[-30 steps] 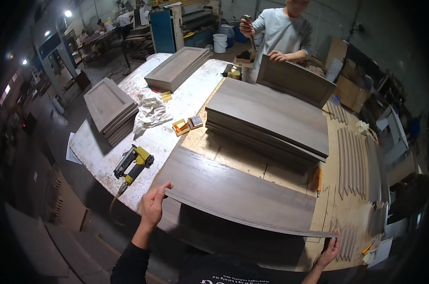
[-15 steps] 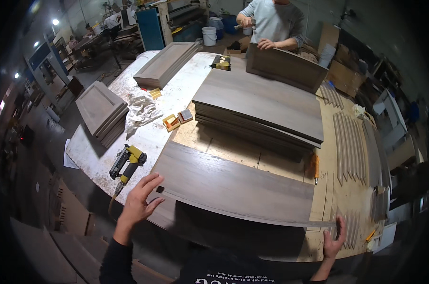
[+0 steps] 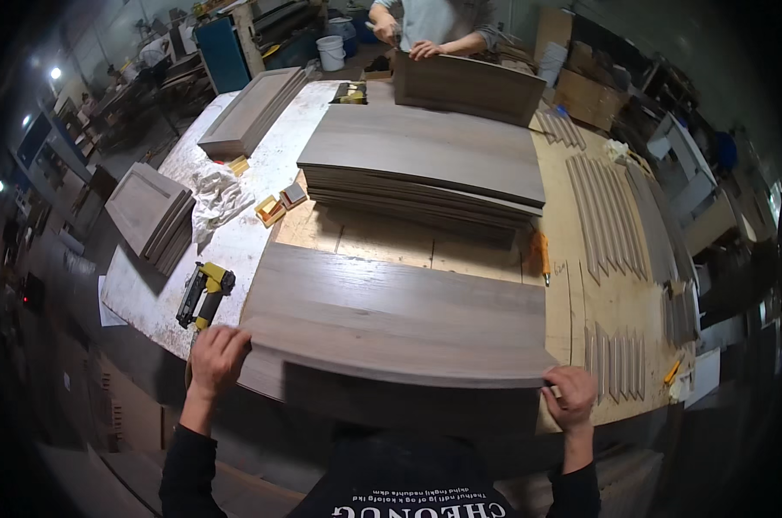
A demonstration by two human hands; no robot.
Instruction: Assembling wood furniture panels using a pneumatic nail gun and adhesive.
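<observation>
We hold a long grey wood panel [image 3: 391, 319] by its two near corners at the near edge of the workbench [image 3: 261, 164]. Our left hand [image 3: 216, 358] curls over the panel's left corner, fingers closed on top of the edge; our right hand [image 3: 572, 395] wraps the right corner the same way, thumb side up. How far the fingers reach beneath the panel is hidden by the board itself, and we cannot tell whether its near edge is lifted clear of the darker board [image 3: 391, 401] showing just below it.

Beyond the panel, toward the middle of the workbench, lies a tall stack of like panels [image 3: 425, 168], a strip of bare plywood showing between the two. An orange-handled tool [image 3: 543, 255] lies just beside the stack's right end, its tip too small to make out. A yellow and black nail gun [image 3: 202, 293] lies just left of our panel, near the left hand. Small yellow blocks [image 3: 278, 205] and a crumpled white rag [image 3: 218, 194] sit farther left of the stack. Narrow wood strips [image 3: 611, 216] lie in rows on the right part of the workbench.

At the far edge another person's hands [image 3: 425, 47] rest on an upright panel [image 3: 468, 86]; the head is cut off by the frame. The room beyond is dark and bent by the lens.
</observation>
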